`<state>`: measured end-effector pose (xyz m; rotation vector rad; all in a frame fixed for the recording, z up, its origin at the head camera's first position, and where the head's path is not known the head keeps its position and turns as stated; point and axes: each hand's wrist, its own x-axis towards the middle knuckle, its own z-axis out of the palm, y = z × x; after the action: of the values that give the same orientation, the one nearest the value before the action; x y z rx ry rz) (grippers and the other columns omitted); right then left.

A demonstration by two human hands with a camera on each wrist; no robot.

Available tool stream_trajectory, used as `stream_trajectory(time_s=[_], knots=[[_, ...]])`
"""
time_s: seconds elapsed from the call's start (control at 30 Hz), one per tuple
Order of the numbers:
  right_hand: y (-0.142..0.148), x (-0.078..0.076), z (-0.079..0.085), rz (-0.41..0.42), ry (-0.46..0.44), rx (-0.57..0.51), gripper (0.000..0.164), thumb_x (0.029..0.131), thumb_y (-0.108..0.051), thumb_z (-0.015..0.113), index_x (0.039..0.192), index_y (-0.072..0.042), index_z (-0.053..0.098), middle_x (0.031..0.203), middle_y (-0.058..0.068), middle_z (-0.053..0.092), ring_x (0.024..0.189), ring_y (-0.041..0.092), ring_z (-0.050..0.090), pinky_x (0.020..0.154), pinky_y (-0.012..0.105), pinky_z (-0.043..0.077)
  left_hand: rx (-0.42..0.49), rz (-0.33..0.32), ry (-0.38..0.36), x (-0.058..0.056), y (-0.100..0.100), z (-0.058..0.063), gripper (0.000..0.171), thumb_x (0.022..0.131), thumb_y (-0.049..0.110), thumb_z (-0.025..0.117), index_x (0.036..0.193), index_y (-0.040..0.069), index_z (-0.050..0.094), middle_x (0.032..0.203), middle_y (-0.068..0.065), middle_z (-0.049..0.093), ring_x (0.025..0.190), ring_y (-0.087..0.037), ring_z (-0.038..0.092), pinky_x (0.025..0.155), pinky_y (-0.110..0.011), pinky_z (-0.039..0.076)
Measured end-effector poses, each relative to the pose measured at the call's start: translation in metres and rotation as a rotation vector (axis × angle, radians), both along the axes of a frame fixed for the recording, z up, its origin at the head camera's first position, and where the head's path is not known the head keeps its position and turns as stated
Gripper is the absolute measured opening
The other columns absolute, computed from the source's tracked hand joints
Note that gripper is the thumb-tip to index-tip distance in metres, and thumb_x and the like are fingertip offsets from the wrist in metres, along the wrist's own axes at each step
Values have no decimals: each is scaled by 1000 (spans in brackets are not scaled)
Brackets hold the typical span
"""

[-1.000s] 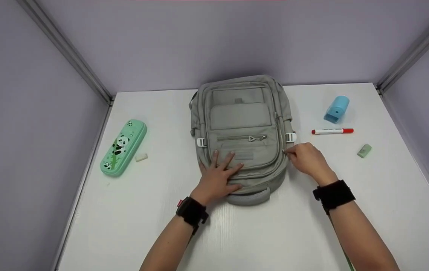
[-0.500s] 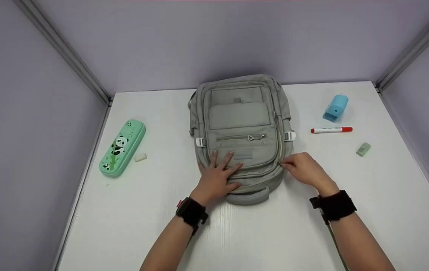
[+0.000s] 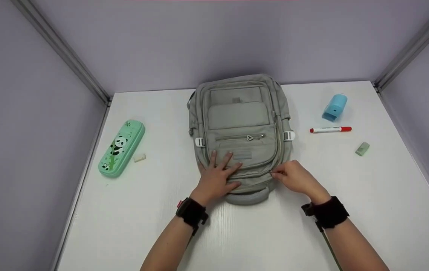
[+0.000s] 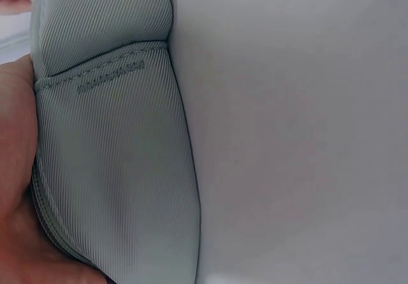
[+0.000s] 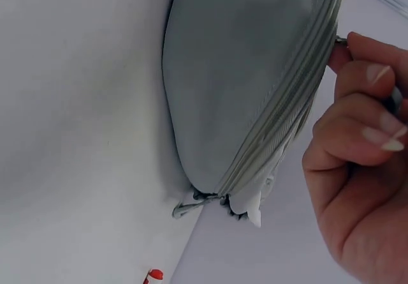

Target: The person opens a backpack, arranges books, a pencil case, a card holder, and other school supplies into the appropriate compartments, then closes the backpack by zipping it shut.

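Note:
A grey backpack (image 3: 238, 116) lies on its back on the white table, its carry handle (image 3: 247, 197) toward the person. My left hand (image 3: 214, 181) rests with fingers spread on the lower left of its front; the left wrist view shows that hand (image 4: 16, 169) against the fabric. At the lower right edge, my right hand (image 3: 296, 177) pinches a small zipper pull (image 3: 270, 172) between thumb and forefinger. In the right wrist view the pull (image 5: 341, 40) shows at the fingertips, the other fingers of the hand (image 5: 357, 150) curled in. A second zipper pull (image 3: 250, 137) lies on the front pocket.
To the left are a green panda pencil case (image 3: 121, 148) and a small whitish eraser (image 3: 139, 157). A blue pencil sharpener (image 3: 335, 107), a red-capped marker (image 3: 330, 130) and a small green block (image 3: 362, 148) lie at right. Walls (image 3: 214, 41) enclose the table's back and sides.
My right hand has drawn the zipper pull down the backpack's right side and around its lower corner, toward the person and leftward. My left hand has stayed in place.

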<state>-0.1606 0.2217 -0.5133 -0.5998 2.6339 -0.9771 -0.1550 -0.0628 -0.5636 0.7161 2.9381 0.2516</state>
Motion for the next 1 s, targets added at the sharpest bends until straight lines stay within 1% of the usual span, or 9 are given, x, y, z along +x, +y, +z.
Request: stream_trajectory(time_s=[0.13, 0.23, 0.3, 0.5, 0.63, 0.77, 0.83, 0.93, 1.0], knots=[[-10, 4, -2, -4, -10, -27, 14, 92, -1, 63, 84, -1, 75, 69, -1, 61, 60, 11, 47, 56, 28, 40, 10, 3, 10, 1, -1, 0, 64, 93, 69, 44, 151, 44, 35, 163, 5, 15, 145, -45, 7, 96, -80, 18], [-18, 7, -3, 8, -24, -58, 14, 93, -3, 62, 86, -1, 75, 68, -3, 60, 58, 11, 47, 55, 28, 40, 13, 7, 10, 2, 0, 0, 64, 92, 69, 44, 150, 44, 35, 163, 5, 15, 145, -46, 7, 95, -80, 18], [-25, 9, -4, 20, -26, -76, 15, 94, -5, 62, 90, 0, 75, 72, -2, 63, 59, 10, 50, 55, 28, 41, 11, 10, 12, 2, 0, 1, 64, 92, 69, 45, 150, 44, 36, 163, 4, 16, 145, -46, 8, 95, -80, 19], [-46, 16, -6, 24, 32, -65, 15, 94, -8, 63, 96, 1, 75, 85, 5, 72, 68, 11, 62, 63, 33, 51, 15, 27, 19, 3, 3, 1, 65, 91, 69, 48, 150, 43, 38, 162, 3, 18, 145, -46, 9, 94, -80, 21], [-51, 18, -5, -6, 59, -53, 12, 92, -7, 65, 93, 0, 76, 79, 3, 70, 63, 9, 59, 60, 31, 49, 12, 72, 3, 6, 10, 6, 65, 90, 67, 53, 149, 42, 40, 162, 1, 21, 144, -47, 13, 94, -80, 22], [-50, 18, -2, -58, 52, -49, 12, 91, -9, 67, 88, -3, 77, 63, -3, 62, 52, 7, 48, 52, 27, 42, -9, 159, -14, 10, 22, 15, 64, 89, 61, 61, 147, 37, 45, 159, -4, 27, 140, -49, 23, 93, -78, 26], [-49, 18, -1, -76, 48, -52, 13, 92, -10, 67, 85, -5, 77, 58, -6, 57, 48, 7, 43, 49, 26, 37, -28, 187, 4, 13, 28, 20, 61, 89, 57, 64, 144, 34, 50, 155, -7, 35, 137, -48, 31, 93, -77, 28], [-48, 19, 1, -83, 50, -66, 13, 92, -10, 67, 84, -7, 77, 56, -8, 52, 47, 7, 40, 49, 24, 34, -2, 189, 82, 17, 35, 27, 49, 90, 50, 67, 133, 26, 62, 139, -7, 54, 130, -40, 45, 96, -75, 28], [-49, 20, 1, -87, 48, -79, 14, 92, -9, 65, 83, -7, 76, 55, -8, 50, 47, 6, 38, 48, 24, 32, 55, 154, 152, 20, 39, 30, 37, 91, 43, 67, 121, 20, 69, 123, -6, 63, 121, -34, 54, 98, -73, 28]])
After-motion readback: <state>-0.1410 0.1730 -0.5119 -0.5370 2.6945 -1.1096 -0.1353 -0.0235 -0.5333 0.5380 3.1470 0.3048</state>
